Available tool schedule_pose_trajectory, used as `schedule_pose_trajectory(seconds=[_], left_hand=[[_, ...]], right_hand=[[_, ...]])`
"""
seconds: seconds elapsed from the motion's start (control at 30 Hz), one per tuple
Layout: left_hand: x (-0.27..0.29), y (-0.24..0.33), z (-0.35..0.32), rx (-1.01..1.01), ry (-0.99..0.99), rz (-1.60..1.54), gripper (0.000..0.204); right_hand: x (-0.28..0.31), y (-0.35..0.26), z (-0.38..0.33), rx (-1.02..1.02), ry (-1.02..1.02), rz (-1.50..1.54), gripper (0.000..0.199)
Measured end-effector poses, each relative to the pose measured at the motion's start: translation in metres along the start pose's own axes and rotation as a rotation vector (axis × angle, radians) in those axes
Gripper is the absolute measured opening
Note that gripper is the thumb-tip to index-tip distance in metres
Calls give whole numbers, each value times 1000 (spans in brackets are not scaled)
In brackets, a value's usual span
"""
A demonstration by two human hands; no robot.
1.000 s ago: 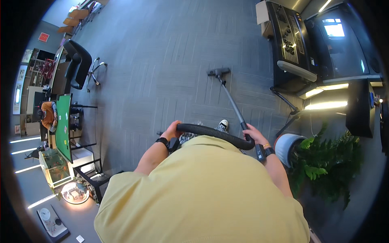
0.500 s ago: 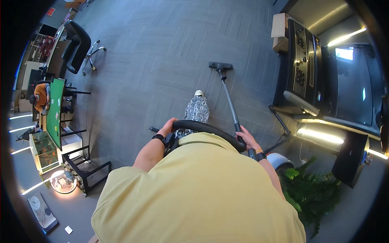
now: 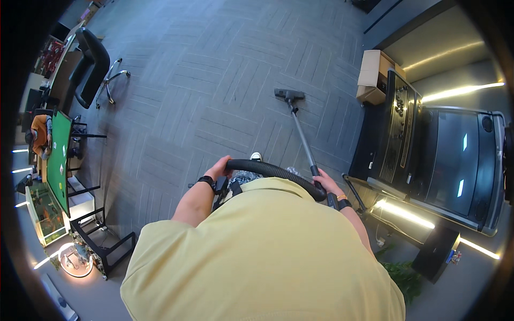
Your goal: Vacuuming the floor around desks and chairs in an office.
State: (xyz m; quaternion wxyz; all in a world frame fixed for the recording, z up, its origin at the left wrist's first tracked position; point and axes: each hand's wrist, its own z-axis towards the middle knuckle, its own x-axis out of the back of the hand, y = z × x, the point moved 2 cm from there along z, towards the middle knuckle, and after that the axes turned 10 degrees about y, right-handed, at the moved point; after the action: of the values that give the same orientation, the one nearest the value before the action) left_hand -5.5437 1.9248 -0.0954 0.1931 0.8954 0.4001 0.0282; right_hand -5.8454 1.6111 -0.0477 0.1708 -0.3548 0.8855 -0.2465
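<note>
A grey tube [image 3: 304, 140] slants forward from my right hand [image 3: 328, 183], whose fingers are wrapped round the vacuum cleaner's handle. At its far end the dark floor head [image 3: 289, 96] rests on the carpet. A black ribbed hose [image 3: 267, 167] arches across in front of my chest, from the handle to my left hand [image 3: 217, 168]. My left hand is closed at the hose's left end, above a dark part of the vacuum cleaner mostly hidden by my arm and shirt. The tip of my shoe [image 3: 256, 157] shows beyond the hose.
On the right stand an open cardboard box [image 3: 371, 80], a black cabinet with knobs [image 3: 399, 117] and a treadmill [image 3: 455, 160]. A black office chair [image 3: 92, 67], a green table [image 3: 58, 163] with a person in orange [image 3: 40, 134], and a black metal frame [image 3: 101, 241] line the left.
I have moved forward: the box, treadmill and frame sit lower in view, and the plant is mostly out of sight. The floor head has moved along with me. Both hands keep their grip.
</note>
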Motion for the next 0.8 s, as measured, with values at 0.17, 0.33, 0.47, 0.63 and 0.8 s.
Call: schedule_pose_trajectory(seconds=[0.17,0.33,0.47,0.63,0.8], left_hand=[[7,33,10,103,7,-55,35],[10,61,32,128,61,-78,38],[14,91,67,104,66,28,40],[-10,167,87,35,102,-53,43],[-43,256,103,-17,145,-225,41]], right_hand=[[-6,-45,29,14,-35,-27,54],[-5,-93,60,-10,6,-23,55],[2,-140,101,25,-7,-35,55],[22,-223,158,3,-16,-67,55],[46,-291,201,-38,-68,-109,55]])
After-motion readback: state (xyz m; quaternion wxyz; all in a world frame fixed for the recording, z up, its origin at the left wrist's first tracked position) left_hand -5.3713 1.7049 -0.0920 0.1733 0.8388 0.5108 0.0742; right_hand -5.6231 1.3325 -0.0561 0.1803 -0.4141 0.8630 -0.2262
